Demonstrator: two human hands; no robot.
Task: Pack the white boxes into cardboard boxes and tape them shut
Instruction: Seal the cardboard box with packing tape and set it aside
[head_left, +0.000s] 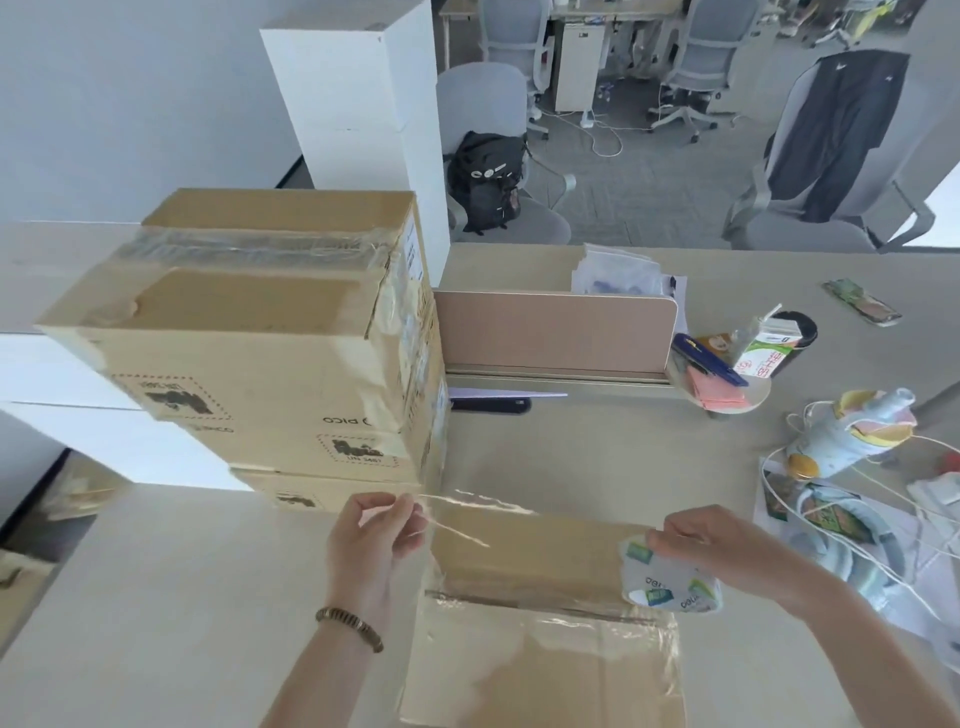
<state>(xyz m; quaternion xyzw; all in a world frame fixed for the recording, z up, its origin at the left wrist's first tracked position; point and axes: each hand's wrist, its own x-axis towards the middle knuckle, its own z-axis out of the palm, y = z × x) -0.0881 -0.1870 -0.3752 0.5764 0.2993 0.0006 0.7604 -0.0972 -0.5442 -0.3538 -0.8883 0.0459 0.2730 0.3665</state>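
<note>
Beige laminate covers the tabletop (597, 467), which fills most of the view. At ten o'clock from its middle a stack of sealed cardboard boxes (270, 338) stands on it, brown, with clear tape across the top seam and black printed marks on the near faces. Behind the stack, at twelve o'clock, rises a tall white box (358, 98), upright and higher than the cartons.

At six o'clock lies the cardboard box being closed (545, 649), flaps down, its top glossy with clear tape already laid along the centre seam and wrinkled toward its right edge. A low pinkish desk divider (556, 332) stands on the tabletop at one o'clock from this box, well apart from it.

Both bare hands work above the box's far edge. The left hand (374, 540), with a beaded bracelet (349, 629) on its wrist, has its fingers pinched closed on the free end of a strip of clear tape (467, 519). The strip runs across to three o'clock, where the right hand (727, 551) grips the tape roll (670, 582), fingers curled shut over its printed white-and-green core. The strip hangs just above the box top; whether it touches the cardboard along its length cannot be told.

At two o'clock on the tabletop sits a small round tray (722, 384) with a drink carton (763, 348) just beside it.
</note>
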